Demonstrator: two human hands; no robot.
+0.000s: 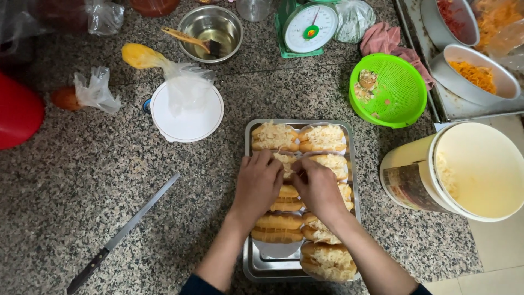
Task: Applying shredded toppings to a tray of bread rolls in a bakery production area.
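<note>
A steel tray (248, 257) on the granite counter holds two rows of split buns (275, 226), most topped with pale shredded filling. My left hand (257, 183) and my right hand (315, 186) meet over a bun (284, 160) in the tray's second row, fingertips pinching at its filling. The back of each hand hides the buns beneath. Two topped buns (273, 136) lie at the far end of the tray and another topped bun (327, 262) at the near end.
A long knife (123, 235) lies left of the tray. Behind are a white plate (185, 123) with a piping bag, a steel bowl (212, 27), a green scale (308, 27) and a green colander (390, 90). A yellow tub (464, 172) stands at the right.
</note>
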